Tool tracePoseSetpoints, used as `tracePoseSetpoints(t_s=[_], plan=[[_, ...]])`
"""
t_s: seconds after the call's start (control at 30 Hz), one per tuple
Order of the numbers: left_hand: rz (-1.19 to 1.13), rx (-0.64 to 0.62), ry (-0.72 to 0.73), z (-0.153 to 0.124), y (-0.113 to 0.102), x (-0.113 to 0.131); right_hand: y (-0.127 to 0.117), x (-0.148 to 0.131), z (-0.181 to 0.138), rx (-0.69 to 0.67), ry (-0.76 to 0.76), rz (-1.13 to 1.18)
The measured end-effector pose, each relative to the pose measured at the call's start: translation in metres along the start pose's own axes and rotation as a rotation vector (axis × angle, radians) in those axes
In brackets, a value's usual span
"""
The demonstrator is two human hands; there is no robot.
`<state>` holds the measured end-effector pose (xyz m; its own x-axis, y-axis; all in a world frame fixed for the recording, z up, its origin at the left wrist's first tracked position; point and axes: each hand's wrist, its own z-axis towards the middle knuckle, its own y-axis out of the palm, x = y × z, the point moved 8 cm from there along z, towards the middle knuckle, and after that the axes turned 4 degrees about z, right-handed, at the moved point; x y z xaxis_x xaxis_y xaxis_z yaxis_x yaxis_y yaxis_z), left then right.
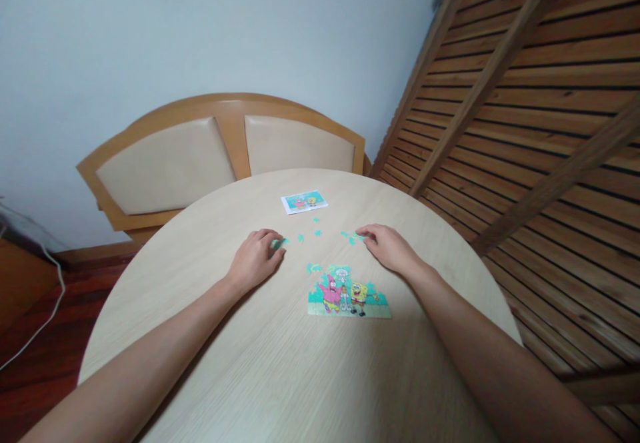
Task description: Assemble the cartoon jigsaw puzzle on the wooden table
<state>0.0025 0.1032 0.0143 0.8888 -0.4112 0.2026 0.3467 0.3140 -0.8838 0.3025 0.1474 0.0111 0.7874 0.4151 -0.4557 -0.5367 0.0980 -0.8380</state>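
A partly joined cartoon jigsaw (349, 294) lies on the round pale wooden table (280, 363), between my two arms. My left hand (256, 258) rests on the table left of it, fingers curled, pinching a small teal puzzle piece (278, 244). My right hand (389, 247) lies to the jigsaw's upper right, fingers drawn together with the fingertips on loose teal pieces (353, 236). More loose teal pieces (310, 234) are scattered between the hands, and one (314, 268) sits just above the jigsaw's left corner.
A small reference picture card (304, 201) lies farther back on the table. Behind the table stands a wooden bench back with beige padded panels (220, 150). A slatted wooden frame (540, 96) leans at the right. A white cable (45, 310) runs over the dark floor at left.
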Motion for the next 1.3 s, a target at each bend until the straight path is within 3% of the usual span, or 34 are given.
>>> tracePoseSetpoints(t_s=[0.2,0.5,0.83,1.3], plan=[[-0.025,0.008,-0.008,0.001,0.000,-0.006,0.000,-0.001,0.000,-0.005,0.011,0.000],[-0.036,-0.194,0.341,-0.002,0.023,0.037,0.003,-0.001,0.000,-0.021,0.026,-0.013],[-0.098,-0.098,0.313,0.000,0.001,0.046,0.007,-0.014,-0.002,-0.053,-0.033,-0.025],[-0.165,-0.123,0.272,0.000,0.004,0.042,0.007,-0.004,-0.001,-0.055,-0.013,-0.097]])
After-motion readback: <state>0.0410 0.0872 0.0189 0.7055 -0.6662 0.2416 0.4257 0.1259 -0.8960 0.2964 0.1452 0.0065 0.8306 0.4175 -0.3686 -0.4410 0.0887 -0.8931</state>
